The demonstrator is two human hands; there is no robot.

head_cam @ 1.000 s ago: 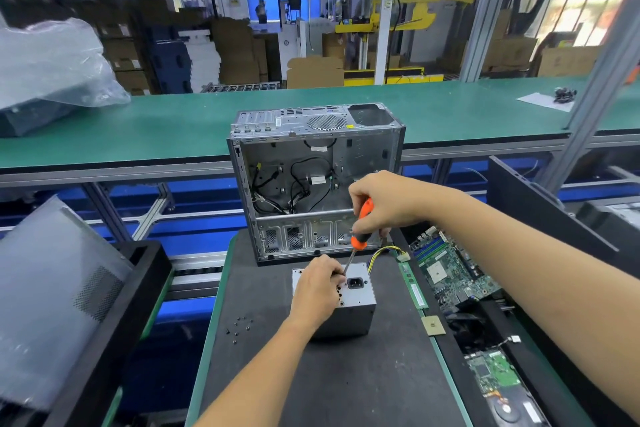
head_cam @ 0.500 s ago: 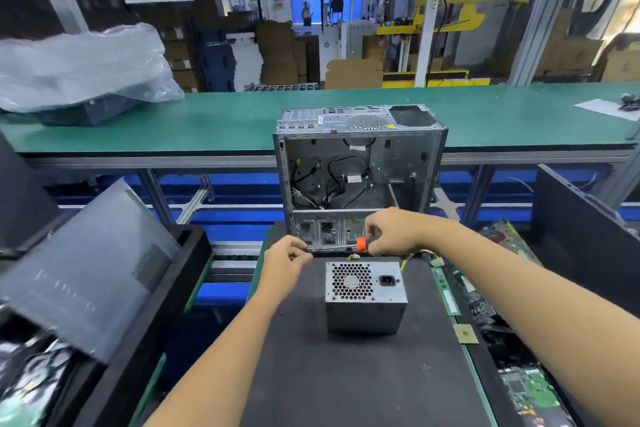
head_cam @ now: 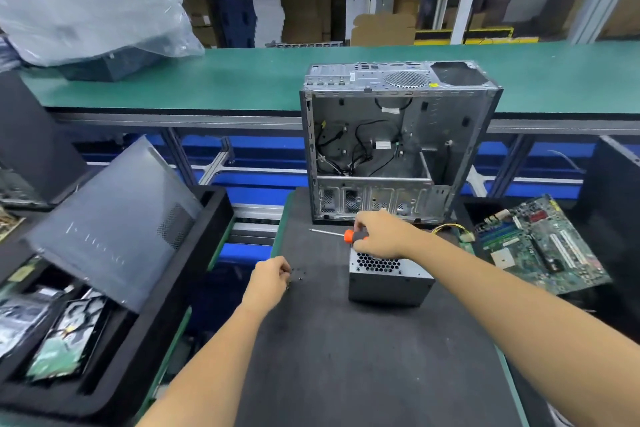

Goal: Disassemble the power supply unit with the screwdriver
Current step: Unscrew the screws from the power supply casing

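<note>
Head view gives me the power supply unit (head_cam: 388, 279) standing on the dark mat (head_cam: 346, 357), right of the mat's middle and just in front of the gutted computer case (head_cam: 398, 149) at the far edge. My right hand (head_cam: 381, 236) hovers over the unit's far top edge, fingers curled round the black-and-orange handle of the screwdriver (head_cam: 349, 236), whose shaft points left, roughly level above the mat. My left hand (head_cam: 270, 282) sits near the mat's left edge with fingers bent down over a scatter of small dark screws (head_cam: 298, 276); whether it pinches one I cannot tell.

I judge the unit a stiff sheet-metal box, fairly heavy for its bulk, with smooth painted sides that could slip and thin stamped edges. I would brace it by the two flat side walls, keeping off the honeycomb fan grille and off the yellow wire bundle (head_cam: 450, 229) trailing from its far right side. The screws are tiny and liable to roll.

Faint pale lettering shows on the grey side panel (head_cam: 114, 218) leaning in the left bin; it is too blurred to read. No label on the unit is legible.
</note>
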